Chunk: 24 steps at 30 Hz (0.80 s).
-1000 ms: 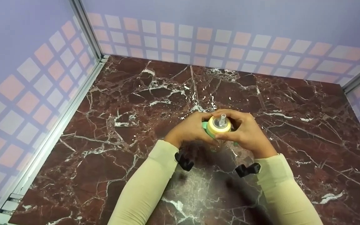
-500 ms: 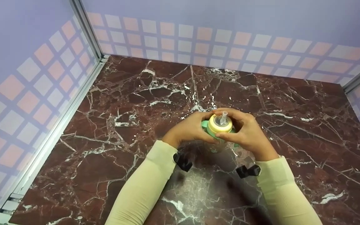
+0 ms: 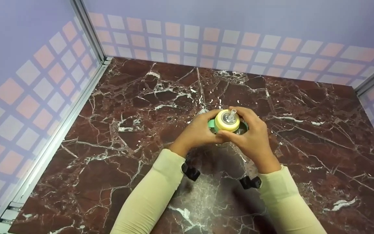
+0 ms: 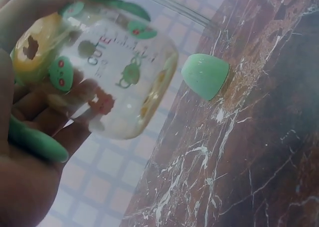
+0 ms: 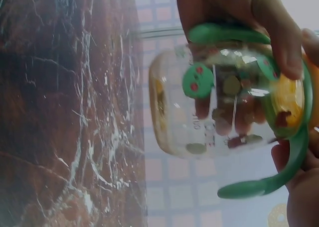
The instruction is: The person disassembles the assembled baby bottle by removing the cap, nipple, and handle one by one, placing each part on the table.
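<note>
A clear baby bottle (image 4: 124, 82) with printed cartoon stickers is held up above the table between both hands. In the head view its yellow collar (image 3: 227, 121) and clear spout (image 3: 233, 113) face up. My left hand (image 3: 198, 130) grips the bottle from the left, beside a green handle (image 3: 211, 123). From the other side my right hand (image 3: 253, 136) curls round the collar, thumb in front and fingers behind. The right wrist view shows the green two-handled holder (image 5: 294, 157) around the bottle's neck. Fingers hide parts of the bottle.
A green dome-shaped cap (image 4: 205, 76) stands on the dark red marbled table (image 3: 141, 182), seen in the left wrist view. Purple panels with a checked pattern (image 3: 192, 32) enclose the back and sides, joined by metal posts (image 3: 91, 31).
Both hands and the bottle have shifted slightly away from the body. The right hand has turned on the collar, and its wrist has come a little inward.
</note>
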{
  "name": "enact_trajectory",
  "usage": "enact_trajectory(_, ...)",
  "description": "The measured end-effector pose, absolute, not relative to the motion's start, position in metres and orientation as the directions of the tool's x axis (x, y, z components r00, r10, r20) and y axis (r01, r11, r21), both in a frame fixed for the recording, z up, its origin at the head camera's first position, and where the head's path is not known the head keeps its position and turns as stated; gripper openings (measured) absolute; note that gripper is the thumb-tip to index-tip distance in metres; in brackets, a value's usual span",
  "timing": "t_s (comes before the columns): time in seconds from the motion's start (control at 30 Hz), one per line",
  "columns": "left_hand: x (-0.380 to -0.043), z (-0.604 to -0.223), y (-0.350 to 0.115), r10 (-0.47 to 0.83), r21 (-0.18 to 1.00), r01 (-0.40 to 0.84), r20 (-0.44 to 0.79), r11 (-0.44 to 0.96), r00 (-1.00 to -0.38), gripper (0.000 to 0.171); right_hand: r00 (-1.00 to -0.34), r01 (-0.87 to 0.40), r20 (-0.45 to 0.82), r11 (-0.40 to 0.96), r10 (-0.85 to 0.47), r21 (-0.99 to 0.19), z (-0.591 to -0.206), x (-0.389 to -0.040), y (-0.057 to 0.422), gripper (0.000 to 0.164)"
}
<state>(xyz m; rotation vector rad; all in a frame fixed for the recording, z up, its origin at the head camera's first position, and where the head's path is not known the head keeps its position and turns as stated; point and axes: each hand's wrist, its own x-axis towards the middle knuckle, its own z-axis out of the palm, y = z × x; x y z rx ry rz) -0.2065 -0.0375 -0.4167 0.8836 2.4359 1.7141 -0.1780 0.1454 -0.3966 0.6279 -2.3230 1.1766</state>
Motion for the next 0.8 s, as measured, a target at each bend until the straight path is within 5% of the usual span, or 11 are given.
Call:
enact_trajectory(0.3, -0.203, -0.419, -0.033, 0.374, 0.808, 0.460, 0.325, 0.368, -0.869, 0.073, -0.798, -0.532, 0.592, 0.593, -0.111, -0.605, -0.400, -0.176, 0.136, 0.078)
enact_trajectory(0.8, -0.204, -0.418, -0.034, 0.423, 0.835, 0.427, 0.266, 0.348, -0.866, 0.072, -0.818, -0.506, 0.569, 0.574, -0.084, -0.643, -0.397, -0.172, 0.134, 0.070)
